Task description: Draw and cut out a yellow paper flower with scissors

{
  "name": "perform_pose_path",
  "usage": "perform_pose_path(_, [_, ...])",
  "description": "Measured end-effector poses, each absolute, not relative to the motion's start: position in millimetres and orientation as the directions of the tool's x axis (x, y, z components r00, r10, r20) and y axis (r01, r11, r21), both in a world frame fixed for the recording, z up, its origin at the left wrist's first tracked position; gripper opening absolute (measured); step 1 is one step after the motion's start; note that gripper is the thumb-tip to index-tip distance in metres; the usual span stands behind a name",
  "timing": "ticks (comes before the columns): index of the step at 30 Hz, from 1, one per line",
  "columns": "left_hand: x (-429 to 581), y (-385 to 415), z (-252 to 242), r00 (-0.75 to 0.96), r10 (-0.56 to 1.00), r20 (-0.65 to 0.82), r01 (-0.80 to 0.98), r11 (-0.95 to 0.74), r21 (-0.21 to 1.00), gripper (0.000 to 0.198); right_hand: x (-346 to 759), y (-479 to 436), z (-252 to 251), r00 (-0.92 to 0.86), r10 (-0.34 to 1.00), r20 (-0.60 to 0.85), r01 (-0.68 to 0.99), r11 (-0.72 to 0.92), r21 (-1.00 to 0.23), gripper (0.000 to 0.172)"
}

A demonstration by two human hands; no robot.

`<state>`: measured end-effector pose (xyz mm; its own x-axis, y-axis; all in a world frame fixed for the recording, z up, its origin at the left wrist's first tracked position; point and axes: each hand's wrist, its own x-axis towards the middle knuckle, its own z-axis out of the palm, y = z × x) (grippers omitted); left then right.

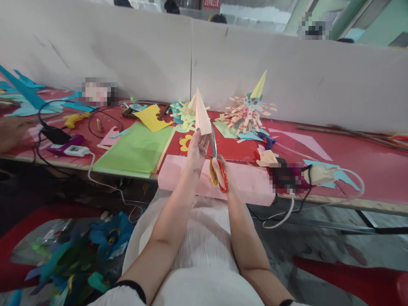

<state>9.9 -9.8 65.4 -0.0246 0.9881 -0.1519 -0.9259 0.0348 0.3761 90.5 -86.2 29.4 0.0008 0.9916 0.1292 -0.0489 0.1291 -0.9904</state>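
Note:
My left hand [198, 146] grips the base of a folded, pale pink paper cone [202, 114] that points upward. In my right hand [220, 166] is a pair of scissors [225, 180] with red and yellow handles. The blades rise along the lower right edge of the cone; whether they touch the paper I cannot tell. Under my wrists, a pink paper sheet [245, 180] lies rolled or folded along the table's front edge. Just behind the cone stands a paper figure with pale strips [186, 111].
A paper figure with a yellow cone top [250, 110] stands at the back right. Green sheets [130, 148] and cut yellow paper [153, 117] lie left. A blue glue gun [267, 139], white cables [353, 174] and a co-worker's arm [14, 131] are around the red table [350, 170].

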Motion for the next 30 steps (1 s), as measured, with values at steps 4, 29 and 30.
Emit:
perform_pose_path(4, [17.9, -10.1, 61.0, -0.011, 0.983, -0.181, -0.917, 0.062, 0.393, 0.026, 92.9, -89.9, 35.1, 0.041, 0.987, 0.155, -0.039, 0.156, -0.987, 0.044])
perform_pose_path(29, [13.4, -4.7, 59.5, 0.006, 0.979, -0.206, -0.904, 0.093, 0.417, 0.02, 91.0, -85.2, 32.6, 0.1, 0.989, 0.11, -0.084, 0.119, -0.989, 0.044])
perform_pose_path(30, [12.5, -5.1, 60.2, 0.007, 0.979, -0.206, -0.905, 0.093, 0.415, 0.02, 90.3, -85.2, 32.8, 0.103, 0.989, 0.108, -0.083, 0.116, -0.99, 0.044])
